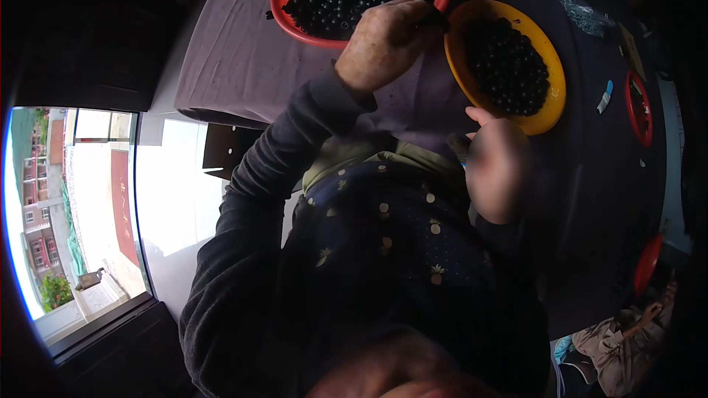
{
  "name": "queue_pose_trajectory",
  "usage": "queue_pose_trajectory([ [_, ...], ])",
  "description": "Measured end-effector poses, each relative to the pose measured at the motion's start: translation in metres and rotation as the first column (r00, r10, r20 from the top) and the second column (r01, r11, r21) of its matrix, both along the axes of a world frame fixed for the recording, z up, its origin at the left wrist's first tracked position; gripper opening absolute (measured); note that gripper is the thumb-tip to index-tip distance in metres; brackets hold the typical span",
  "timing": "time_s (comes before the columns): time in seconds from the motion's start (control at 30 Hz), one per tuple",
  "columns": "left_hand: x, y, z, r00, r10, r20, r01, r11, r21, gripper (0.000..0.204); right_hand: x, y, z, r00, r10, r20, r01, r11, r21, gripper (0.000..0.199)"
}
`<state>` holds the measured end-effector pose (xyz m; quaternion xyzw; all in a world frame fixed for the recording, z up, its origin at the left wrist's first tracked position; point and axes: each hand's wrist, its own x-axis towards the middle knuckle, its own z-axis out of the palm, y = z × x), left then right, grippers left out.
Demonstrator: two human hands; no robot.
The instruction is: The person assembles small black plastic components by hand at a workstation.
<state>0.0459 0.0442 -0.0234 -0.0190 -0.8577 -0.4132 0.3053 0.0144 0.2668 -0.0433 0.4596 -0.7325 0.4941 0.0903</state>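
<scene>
From where I am standing, a bowl (pixel 555 96) is sitting on a cloth-covered table (pixel 243 66), with small round pieces (pixel 509 66) lying heaped in it. Left of the bowl and slightly farther from the person, a basket (pixel 317 38) is holding another heap. The left hand (pixel 385 44) is hovering left of the bowl, overlapping the basket's near rim; the right hand (pixel 500 166) is hanging before the bowl. A plastic bag (pixel 579 4) is lying behind and right of the bowl; a small packet (pixel 605 96) is lying to its right. A dish (pixel 630 114) is resting beyond that.
</scene>
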Motion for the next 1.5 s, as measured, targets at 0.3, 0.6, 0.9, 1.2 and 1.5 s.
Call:
queue_pose_trajectory([
  [0.3,0.018,-0.089,-0.015,0.888,0.455,0.059,-0.393,0.82,-0.415,0.024,0.005,-0.011,-0.001,0.998,0.048,-0.034,-0.044,0.992,0.118,0.03],
  [0.6,-0.011,-0.093,-0.008,0.798,0.466,0.382,-0.145,0.764,-0.629,0.026,0.005,-0.014,-0.001,0.996,0.06,-0.065,-0.051,0.99,0.135,0.029],
  [0.9,-0.038,-0.107,0.004,0.785,0.393,0.479,0.064,0.718,-0.693,0.026,0.01,-0.017,-0.001,0.994,0.103,-0.021,-0.1,0.988,0.119,0.027],
  [1.2,0.03,-0.062,0.014,0.894,-0.448,0.004,0.184,0.376,0.908,0.013,-0.007,-0.04,0.026,0.999,0.012,0.036,-0.014,0.998,0.055,0.022],
  [1.5,0.05,-0.002,-0.006,0.876,-0.379,-0.298,0.299,-0.059,0.953,0.015,-0.013,-0.072,0.042,0.986,0.073,-0.153,-0.077,0.997,-0.021,0.01],
])
